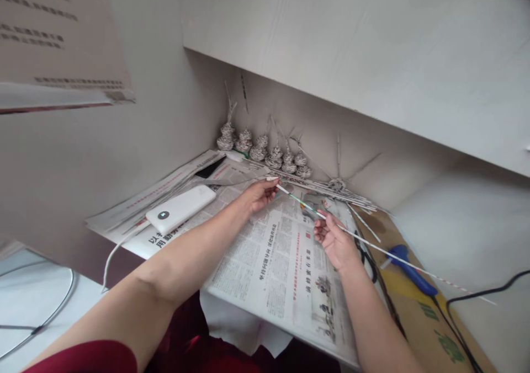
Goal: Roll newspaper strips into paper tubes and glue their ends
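Note:
A long thin rolled-paper stick [381,247] stretches between my hands and runs on past the right one, tilted down to the right. My left hand [263,195] pinches it near its upper left end, over the newspaper. Further along, my right hand [336,241] grips the same stick between thumb and fingers. Beneath both hands lies a spread newspaper [269,262] covering the work surface. Behind my left hand, a row of small gourd-shaped woven paper pieces [274,156] stands against the wall. Several loose paper sticks [351,195] lie in front of them.
A white power bank [182,208] with a cable rests on the left side. To the right, a blue glue gun [409,269] lies on a cardboard box [397,296] beside a black cord [480,293]. A white panel [351,47] overhangs the back. A woven piece with upright spokes [337,184] sits at the rear.

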A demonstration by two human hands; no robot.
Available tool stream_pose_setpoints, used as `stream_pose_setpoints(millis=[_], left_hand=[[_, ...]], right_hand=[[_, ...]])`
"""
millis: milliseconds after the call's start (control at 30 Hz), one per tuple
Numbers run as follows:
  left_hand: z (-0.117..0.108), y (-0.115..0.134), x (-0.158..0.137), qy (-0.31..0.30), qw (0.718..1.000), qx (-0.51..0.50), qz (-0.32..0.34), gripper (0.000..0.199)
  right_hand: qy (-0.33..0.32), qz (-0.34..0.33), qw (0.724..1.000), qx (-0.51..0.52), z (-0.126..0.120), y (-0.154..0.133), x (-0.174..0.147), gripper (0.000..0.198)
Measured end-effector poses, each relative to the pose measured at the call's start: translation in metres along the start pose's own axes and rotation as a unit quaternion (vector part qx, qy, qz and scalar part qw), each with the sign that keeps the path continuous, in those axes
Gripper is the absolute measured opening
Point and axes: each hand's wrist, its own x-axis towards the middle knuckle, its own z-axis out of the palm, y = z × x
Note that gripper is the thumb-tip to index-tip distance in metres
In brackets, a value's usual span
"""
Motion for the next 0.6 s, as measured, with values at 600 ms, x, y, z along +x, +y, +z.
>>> stream_pose_setpoints(millis=[600], left_hand=[[-0.015, 0.041, 0.009, 0.060, 0.983, -0.141, 0.104, 0.015]], right_hand=[[0.119, -0.433, 0.632, -0.632, 0.026, -0.018, -0.035, 0.038]])
